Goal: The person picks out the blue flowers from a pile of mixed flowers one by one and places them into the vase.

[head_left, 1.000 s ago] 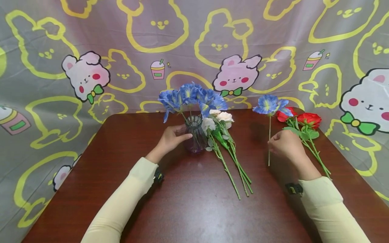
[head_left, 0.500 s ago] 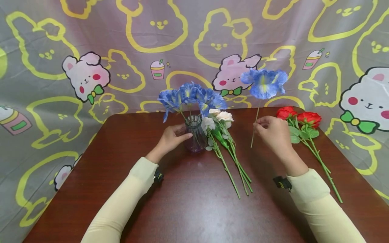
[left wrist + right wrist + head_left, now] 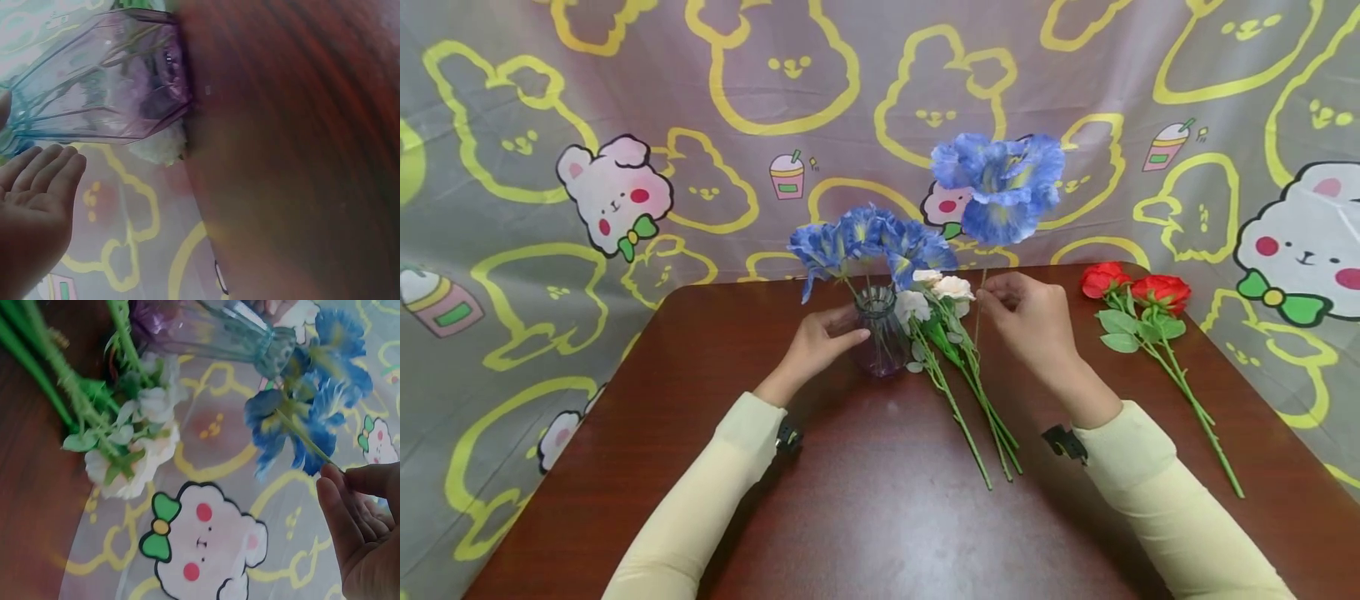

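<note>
My left hand (image 3: 823, 337) holds the neck of a clear glass vase (image 3: 882, 354), thumb on the near side and fingers on the far side. In the left wrist view the purple-tinted vase (image 3: 106, 87) runs between thumb and fingers, stems showing inside. Several blue irises (image 3: 868, 237) stand in it. To its right, my right hand (image 3: 1033, 325) pinches the thin stem of another blue iris (image 3: 1003, 179), raised above the table with its bloom up. The right wrist view shows thumb and fingertips (image 3: 334, 478) on that stem.
White roses (image 3: 953, 290) with long green stems lie just right of the vase, below the raised iris. Two red roses (image 3: 1161, 293) lie at the right of the brown table (image 3: 880, 517). A printed curtain (image 3: 865, 83) hangs along the back.
My right hand has lifted the blue iris and carried it left, away from the red roses and toward the vase. The left hand stays on the vase.
</note>
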`<state>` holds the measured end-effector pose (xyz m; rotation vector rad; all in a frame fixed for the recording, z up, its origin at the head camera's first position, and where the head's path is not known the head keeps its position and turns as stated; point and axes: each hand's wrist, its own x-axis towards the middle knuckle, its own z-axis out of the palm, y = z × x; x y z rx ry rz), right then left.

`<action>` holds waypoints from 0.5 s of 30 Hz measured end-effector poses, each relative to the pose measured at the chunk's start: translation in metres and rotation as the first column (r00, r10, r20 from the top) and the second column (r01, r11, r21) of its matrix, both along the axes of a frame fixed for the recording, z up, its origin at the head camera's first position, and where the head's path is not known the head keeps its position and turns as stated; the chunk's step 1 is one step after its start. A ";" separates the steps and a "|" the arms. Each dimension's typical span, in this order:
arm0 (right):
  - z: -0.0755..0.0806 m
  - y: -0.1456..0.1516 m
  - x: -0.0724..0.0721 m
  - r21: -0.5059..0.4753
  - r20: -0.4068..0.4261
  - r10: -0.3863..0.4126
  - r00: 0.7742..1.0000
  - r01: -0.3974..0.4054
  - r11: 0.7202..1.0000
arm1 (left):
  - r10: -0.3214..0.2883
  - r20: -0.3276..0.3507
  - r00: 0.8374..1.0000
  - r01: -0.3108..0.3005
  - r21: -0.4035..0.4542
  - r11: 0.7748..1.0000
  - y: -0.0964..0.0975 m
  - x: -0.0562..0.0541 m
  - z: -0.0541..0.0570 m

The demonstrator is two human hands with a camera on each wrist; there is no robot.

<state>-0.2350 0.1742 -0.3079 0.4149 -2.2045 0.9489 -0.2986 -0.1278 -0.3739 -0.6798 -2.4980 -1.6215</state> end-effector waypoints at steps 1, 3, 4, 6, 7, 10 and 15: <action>0.000 -0.003 -0.001 0.002 -0.016 0.014 1.000 -0.014 1.000 | 0.001 -0.003 1.000 -0.001 0.011 1.000 -0.001 0.001 0.001; 0.000 -0.009 -0.001 0.007 -0.046 0.047 0.998 -0.047 0.999 | 0.003 -0.014 1.000 -0.003 0.027 1.000 -0.004 0.003 0.004; 0.000 -0.011 -0.001 0.015 -0.063 0.065 0.996 -0.064 0.998 | 0.004 -0.021 1.000 -0.003 0.037 0.999 -0.006 0.005 0.005; 0.000 -0.016 0.000 0.041 -0.103 0.102 0.989 -0.099 0.994 | 0.003 -0.023 1.000 -0.002 0.051 0.999 -0.009 0.011 0.013; -0.001 -0.019 0.000 0.054 -0.117 0.119 0.986 -0.114 0.992 | 0.005 -0.020 1.000 -0.004 0.051 0.999 -0.009 0.016 0.019; -0.001 -0.027 0.003 0.096 -0.137 0.163 0.977 -0.151 0.984 | 0.023 0.000 1.000 -0.023 0.041 0.999 -0.011 0.028 0.035; -0.002 -0.041 0.006 0.137 -0.133 0.222 0.966 -0.204 0.969 | 0.042 0.011 0.999 -0.043 0.012 0.999 -0.007 0.046 0.054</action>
